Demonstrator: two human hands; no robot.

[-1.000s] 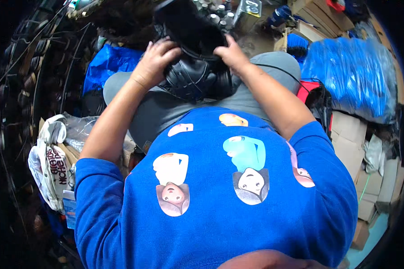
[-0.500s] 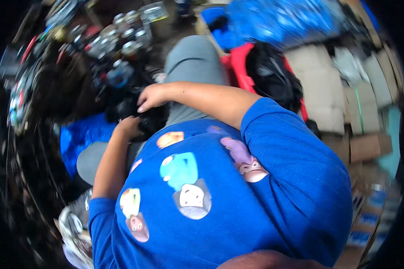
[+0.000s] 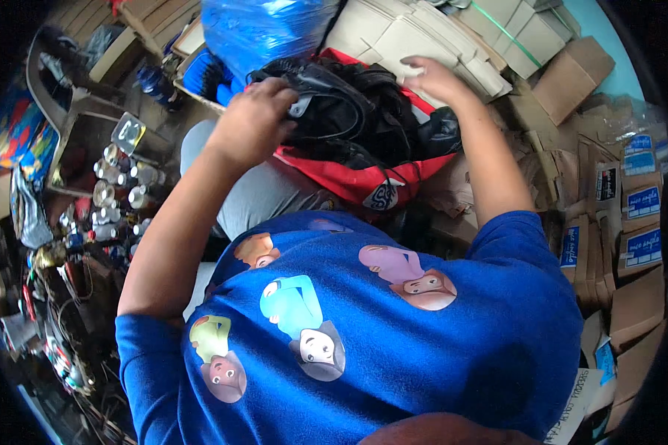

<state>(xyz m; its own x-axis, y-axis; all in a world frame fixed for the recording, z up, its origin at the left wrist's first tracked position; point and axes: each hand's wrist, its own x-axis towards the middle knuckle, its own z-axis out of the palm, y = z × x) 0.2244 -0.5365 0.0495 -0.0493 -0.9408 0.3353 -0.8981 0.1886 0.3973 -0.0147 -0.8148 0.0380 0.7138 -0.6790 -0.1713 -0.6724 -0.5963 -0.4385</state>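
Observation:
A red bag (image 3: 338, 178) stands beside my knee, full of black items (image 3: 386, 111) that I cannot tell apart. My left hand (image 3: 254, 119) is over its left side, fingers curled around a black shoe-like item (image 3: 334, 85) with a curved, open rim and a small white patch. The fingertips are partly hidden behind the hand. My right hand (image 3: 432, 80) is at the bag's far right edge, fingers apart and holding nothing, in front of flattened cardboard. A shiny black piece (image 3: 441, 132) pokes out of the bag below that hand.
A blue plastic-wrapped bundle (image 3: 263, 30) and stacked flat cardboard (image 3: 393, 33) stand behind the bag. A brown carton (image 3: 574, 80) and blue-labelled boxes (image 3: 640, 204) line the right. Small jars and bottles (image 3: 119, 178) crowd the left, near a clear container (image 3: 128, 133).
The view has turned to the right. Both hands have left a dark item beside my leg at the left and moved to the red bag, apart from each other.

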